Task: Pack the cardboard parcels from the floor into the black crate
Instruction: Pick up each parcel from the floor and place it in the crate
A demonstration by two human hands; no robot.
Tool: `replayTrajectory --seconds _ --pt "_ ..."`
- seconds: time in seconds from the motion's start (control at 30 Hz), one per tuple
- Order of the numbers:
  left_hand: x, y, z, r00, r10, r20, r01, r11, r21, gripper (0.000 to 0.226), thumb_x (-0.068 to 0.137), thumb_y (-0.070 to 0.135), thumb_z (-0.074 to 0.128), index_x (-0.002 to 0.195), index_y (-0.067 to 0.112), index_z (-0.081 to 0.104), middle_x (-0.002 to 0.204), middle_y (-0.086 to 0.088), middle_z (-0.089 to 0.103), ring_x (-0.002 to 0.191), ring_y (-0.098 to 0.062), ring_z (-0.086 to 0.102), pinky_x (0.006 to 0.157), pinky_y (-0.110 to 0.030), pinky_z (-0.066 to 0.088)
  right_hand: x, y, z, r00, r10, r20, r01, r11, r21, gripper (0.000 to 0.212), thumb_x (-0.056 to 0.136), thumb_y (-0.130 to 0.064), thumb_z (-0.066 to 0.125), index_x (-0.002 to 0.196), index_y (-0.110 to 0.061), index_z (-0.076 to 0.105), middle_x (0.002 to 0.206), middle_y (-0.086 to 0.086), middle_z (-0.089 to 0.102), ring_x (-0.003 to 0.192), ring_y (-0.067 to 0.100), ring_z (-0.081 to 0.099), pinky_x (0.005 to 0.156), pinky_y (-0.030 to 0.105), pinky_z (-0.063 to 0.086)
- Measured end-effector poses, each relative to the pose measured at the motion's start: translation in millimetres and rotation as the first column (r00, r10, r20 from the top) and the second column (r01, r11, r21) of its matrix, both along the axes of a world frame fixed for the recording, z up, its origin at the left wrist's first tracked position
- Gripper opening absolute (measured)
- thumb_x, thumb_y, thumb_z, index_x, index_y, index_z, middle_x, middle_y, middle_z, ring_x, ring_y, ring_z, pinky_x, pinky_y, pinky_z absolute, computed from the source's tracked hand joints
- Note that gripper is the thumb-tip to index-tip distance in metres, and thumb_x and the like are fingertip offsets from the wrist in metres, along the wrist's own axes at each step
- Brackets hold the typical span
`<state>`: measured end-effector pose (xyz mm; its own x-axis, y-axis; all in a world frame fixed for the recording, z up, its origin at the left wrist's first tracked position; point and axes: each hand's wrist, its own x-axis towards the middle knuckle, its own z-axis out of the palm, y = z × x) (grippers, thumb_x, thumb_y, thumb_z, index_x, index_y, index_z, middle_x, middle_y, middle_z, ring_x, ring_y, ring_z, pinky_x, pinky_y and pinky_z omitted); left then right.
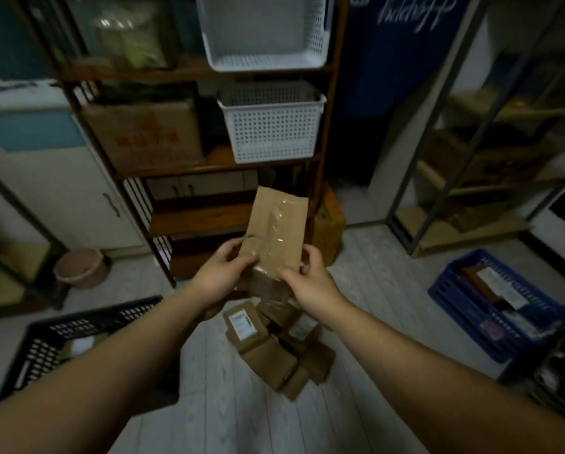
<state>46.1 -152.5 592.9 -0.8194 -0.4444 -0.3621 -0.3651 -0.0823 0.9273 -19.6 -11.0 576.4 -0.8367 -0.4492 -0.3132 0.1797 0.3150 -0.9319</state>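
A flat brown cardboard parcel (276,232) with clear tape down its middle is held up in front of me, standing on end. My left hand (220,276) grips its lower left edge, thumb on the front. My right hand (310,283) grips its lower right edge the same way. Below them, a pile of several cardboard parcels (274,345) lies on the floor, some with white labels. The black crate (88,326) stands on the floor at the lower left, partly hidden behind my left forearm; something pale shows inside it.
A dark wooden shelf unit (209,172) with white baskets (271,126) and a cardboard box stands straight ahead. A blue crate (490,303) with items sits on the floor at right. A pink bucket (81,267) stands at left, a yellow box (330,227) beside the shelf.
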Motion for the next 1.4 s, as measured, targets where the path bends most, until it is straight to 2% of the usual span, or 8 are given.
replayTrajectory --seconds 0.17,0.33,0.5,0.73,0.87,1.07,1.27,1.4 --pt "37 -37 61 0.979 0.202 -0.019 -0.203 0.977 -0.071 0.043 0.088 0.015 0.057 0.130 0.024 0.051 0.115 -0.008 0.064 0.096 -0.026 0.066 0.083 -0.044 0.056 15 -31 61 0.984 0.125 -0.125 -0.124 0.992 0.021 0.058 0.091 -0.042 0.057 0.141 -0.029 0.029 0.128 0.001 0.055 0.107 0.016 0.057 0.077 0.028 0.052" --pt "76 -60 101 0.971 0.227 0.075 -0.210 0.959 -0.193 0.039 0.091 0.006 0.050 0.127 0.019 0.052 0.109 -0.006 0.062 0.096 -0.025 0.064 0.082 -0.041 0.055 8 -53 104 0.940 0.134 -0.313 -0.150 0.988 -0.026 0.081 0.087 -0.042 0.063 0.149 -0.038 0.012 0.155 -0.004 0.014 0.136 0.025 0.032 0.096 0.036 0.041" --pt "118 -81 118 0.957 0.262 0.122 -0.202 0.909 -0.365 0.039 0.092 0.007 0.051 0.129 0.018 0.051 0.107 -0.005 0.063 0.087 -0.018 0.064 0.066 -0.029 0.053 29 -91 112 0.902 0.297 -0.314 -0.291 0.954 0.066 0.045 0.092 -0.036 0.056 0.135 -0.026 0.046 0.117 -0.004 0.056 0.098 0.013 0.052 0.073 0.026 0.045" --pt "189 -172 113 0.836 0.545 -0.056 -0.537 0.794 -0.284 0.056 0.078 0.023 0.073 0.125 0.018 0.043 0.117 -0.007 0.057 0.080 -0.015 0.060 0.069 -0.031 0.055 93 -189 97 0.918 0.302 -0.256 -0.324 0.945 -0.047 0.059 0.094 -0.029 0.054 0.146 -0.027 0.026 0.136 0.000 0.050 0.113 0.017 0.051 0.099 0.040 0.047" --pt "236 -245 103 0.897 0.442 -0.008 -0.420 0.847 -0.327 0.061 0.081 0.016 0.069 0.135 0.023 0.041 0.121 -0.006 0.060 0.099 -0.023 0.064 0.085 -0.042 0.055 135 -263 81 0.837 0.448 -0.314 -0.458 0.888 0.046 0.088 0.087 -0.035 0.064 0.151 -0.036 0.003 0.154 0.001 0.028 0.137 0.024 0.036 0.110 0.042 0.037" --pt "297 -346 78 0.927 0.371 0.045 -0.333 0.875 -0.352 0.065 0.082 0.008 0.067 0.138 0.021 0.038 0.124 -0.006 0.058 0.096 -0.021 0.063 0.072 -0.034 0.056 186 -358 53 0.646 0.709 -0.283 -0.625 0.704 0.337 0.117 0.072 -0.043 0.079 0.152 -0.032 -0.006 0.159 -0.002 -0.022 0.148 0.023 -0.005 0.117 0.036 0.012" --pt "311 -429 48 0.964 0.224 0.146 -0.165 0.928 -0.335 0.099 0.080 0.008 0.069 0.148 0.038 0.004 0.147 -0.010 0.033 0.115 -0.028 0.054 0.084 -0.038 0.054 189 -431 15 0.581 0.771 -0.259 -0.586 0.617 0.525 0.127 0.061 -0.047 0.083 0.149 -0.039 -0.009 0.156 -0.007 -0.008 0.142 0.030 0.020 0.113 0.049 0.032" --pt "295 -482 13 0.943 0.047 0.330 0.106 0.896 -0.432 0.113 0.074 0.019 0.076 0.149 0.025 -0.008 0.151 -0.003 0.029 0.132 -0.021 0.036 0.099 -0.026 0.036 174 -486 -18 0.534 0.812 -0.235 -0.594 0.558 0.580 0.128 0.060 -0.052 0.081 0.148 -0.039 -0.011 0.153 -0.003 -0.004 0.139 0.032 0.024 0.111 0.047 0.035"
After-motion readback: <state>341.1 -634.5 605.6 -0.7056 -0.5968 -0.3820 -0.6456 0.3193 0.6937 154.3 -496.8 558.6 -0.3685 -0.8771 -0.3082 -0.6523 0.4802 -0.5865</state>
